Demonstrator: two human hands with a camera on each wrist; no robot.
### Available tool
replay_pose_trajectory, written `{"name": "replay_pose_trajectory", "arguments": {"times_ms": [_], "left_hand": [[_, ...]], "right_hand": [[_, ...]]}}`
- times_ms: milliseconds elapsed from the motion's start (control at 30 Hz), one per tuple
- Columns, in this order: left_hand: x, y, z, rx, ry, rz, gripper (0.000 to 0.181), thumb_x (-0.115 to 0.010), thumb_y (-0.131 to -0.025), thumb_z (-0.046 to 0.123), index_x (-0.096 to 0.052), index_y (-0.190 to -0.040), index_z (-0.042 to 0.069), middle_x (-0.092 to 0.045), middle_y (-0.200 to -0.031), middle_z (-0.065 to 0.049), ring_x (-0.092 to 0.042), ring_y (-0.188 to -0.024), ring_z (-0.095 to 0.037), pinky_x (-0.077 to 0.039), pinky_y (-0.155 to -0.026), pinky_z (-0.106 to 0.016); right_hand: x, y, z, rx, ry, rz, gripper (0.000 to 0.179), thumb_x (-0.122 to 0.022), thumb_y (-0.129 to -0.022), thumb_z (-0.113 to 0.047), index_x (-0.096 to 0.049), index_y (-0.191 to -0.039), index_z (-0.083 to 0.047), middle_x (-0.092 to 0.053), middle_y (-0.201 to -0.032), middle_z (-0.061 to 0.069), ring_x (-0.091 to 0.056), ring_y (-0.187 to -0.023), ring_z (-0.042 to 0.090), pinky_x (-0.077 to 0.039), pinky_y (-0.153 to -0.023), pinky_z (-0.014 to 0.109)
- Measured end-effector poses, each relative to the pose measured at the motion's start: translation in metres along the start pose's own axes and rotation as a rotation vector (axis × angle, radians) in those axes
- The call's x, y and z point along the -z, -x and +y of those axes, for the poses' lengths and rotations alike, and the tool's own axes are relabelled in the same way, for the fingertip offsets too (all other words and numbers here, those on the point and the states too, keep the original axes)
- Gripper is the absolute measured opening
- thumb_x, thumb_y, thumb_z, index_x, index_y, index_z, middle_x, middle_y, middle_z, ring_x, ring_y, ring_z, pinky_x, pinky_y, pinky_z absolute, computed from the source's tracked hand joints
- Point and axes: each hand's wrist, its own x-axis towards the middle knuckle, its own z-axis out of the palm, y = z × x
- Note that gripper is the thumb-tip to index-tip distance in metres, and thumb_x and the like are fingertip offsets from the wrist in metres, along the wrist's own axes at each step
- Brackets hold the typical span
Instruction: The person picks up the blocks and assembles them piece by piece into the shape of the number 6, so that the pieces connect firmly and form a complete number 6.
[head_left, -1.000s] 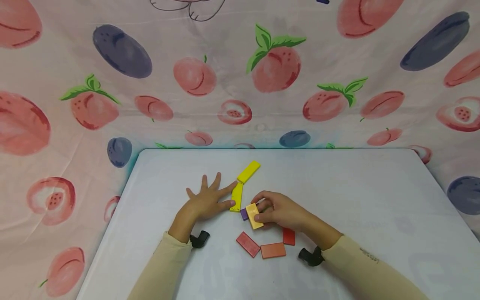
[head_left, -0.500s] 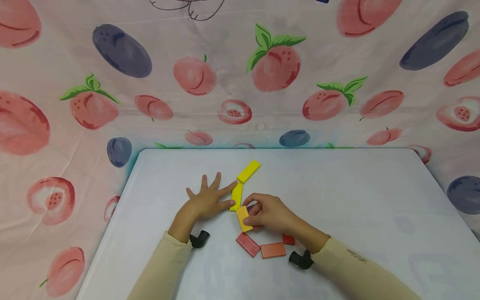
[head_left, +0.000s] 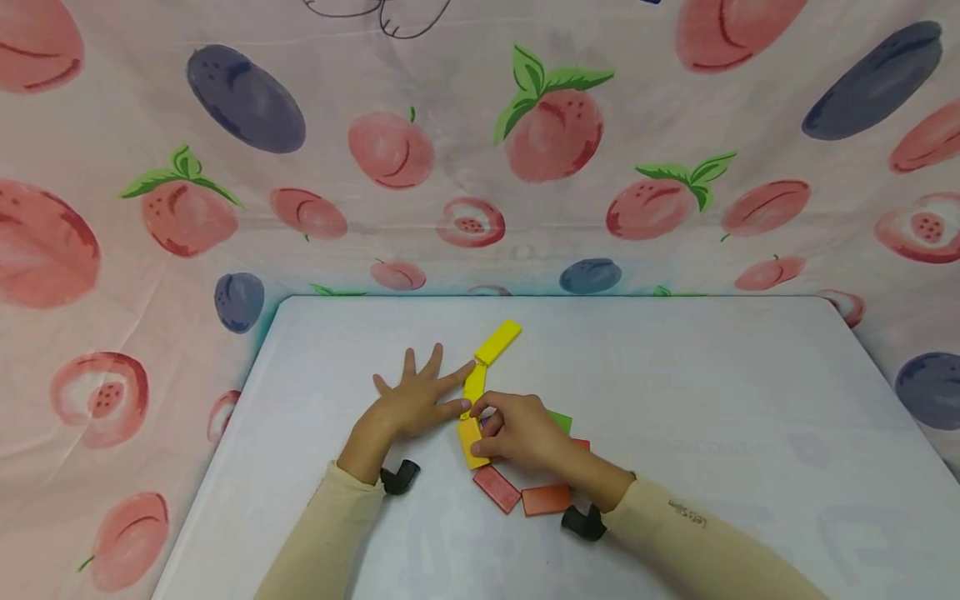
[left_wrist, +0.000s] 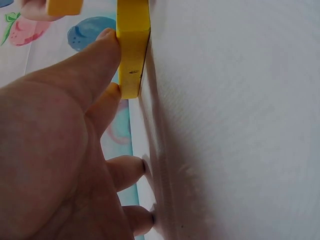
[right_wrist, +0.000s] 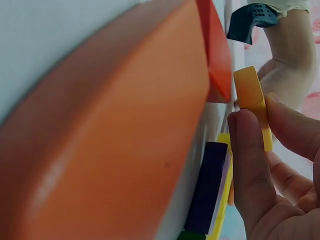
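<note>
My right hand pinches an orange-yellow block between thumb and fingers. In the right wrist view this block appears raised a little off the table. It lines up between a yellow block and a dark red block; whether it touches either I cannot tell. Fingers spread, my left hand rests on the table, its thumb and index fingertip against the side of that yellow block. A second yellow block meets its far end.
An orange block adjoins the dark red one on the white table. A green block and a red block show partly behind the right hand. A purple block stands nearby. Fruit-printed cloth hangs behind the table.
My right hand has moved left with the orange-yellow block, from beside the purple block to the near end of the yellow one. The green block has come into sight. My left hand stays put.
</note>
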Motion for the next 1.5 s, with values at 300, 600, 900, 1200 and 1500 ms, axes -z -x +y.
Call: {"name": "replay_pose_trajectory", "arguments": {"times_ms": [300, 600, 900, 1200, 1500], "left_hand": [[0.000, 0.000, 0.000, -0.005, -0.006, 0.003, 0.066, -0.052, -0.097, 0.065, -0.025, -0.157, 0.053, -0.003, -0.174, -0.010, 0.008, -0.155, -0.053, 0.000, -0.102, -0.092], [0.000, -0.001, 0.001, -0.003, -0.010, 0.002, 0.067, -0.052, -0.097, 0.065, -0.026, -0.157, 0.053, -0.003, -0.174, -0.010, 0.008, -0.155, -0.053, -0.001, -0.102, -0.091], [0.001, 0.000, 0.001, -0.004, -0.003, 0.000, 0.067, -0.053, -0.097, 0.065, -0.026, -0.157, 0.053, -0.003, -0.174, -0.010, 0.009, -0.155, -0.053, 0.000, -0.102, -0.091], [0.000, -0.001, 0.001, 0.002, 0.008, -0.005, 0.067, -0.053, -0.097, 0.065, -0.026, -0.157, 0.053, -0.002, -0.174, -0.009, 0.010, -0.155, -0.052, 0.001, -0.102, -0.091], [0.001, 0.000, 0.002, -0.002, 0.010, -0.003, 0.067, -0.054, -0.096, 0.065, -0.027, -0.157, 0.052, -0.003, -0.174, -0.011, 0.010, -0.155, -0.053, 0.001, -0.101, -0.092]], "right_hand": [[-0.006, -0.001, -0.002, 0.021, 0.063, 0.042, 0.039, -0.087, -0.083, -0.025, -0.067, -0.116, -0.018, -0.070, -0.078, -0.011, -0.063, -0.072, 0.006, -0.052, -0.065, 0.022], [-0.010, -0.001, -0.008, 0.000, 0.106, 0.056, 0.046, -0.088, -0.082, -0.024, -0.069, -0.123, -0.015, -0.066, -0.074, -0.010, -0.061, -0.068, 0.008, -0.053, -0.059, 0.020], [-0.011, -0.001, -0.009, 0.019, 0.182, 0.074, 0.038, -0.088, -0.081, -0.025, -0.072, -0.112, -0.012, -0.057, -0.064, -0.006, -0.051, -0.056, 0.009, -0.040, -0.049, 0.019], [-0.011, 0.000, -0.007, 0.037, 0.224, 0.074, 0.036, -0.088, -0.081, -0.024, -0.072, -0.108, -0.007, -0.059, -0.064, -0.008, -0.053, -0.058, 0.007, -0.046, -0.054, 0.018], [-0.012, 0.001, -0.005, 0.022, 0.229, 0.050, 0.040, -0.090, -0.079, -0.028, -0.075, -0.114, -0.015, -0.058, -0.065, -0.009, -0.052, -0.061, 0.008, -0.043, -0.053, 0.019]]}}
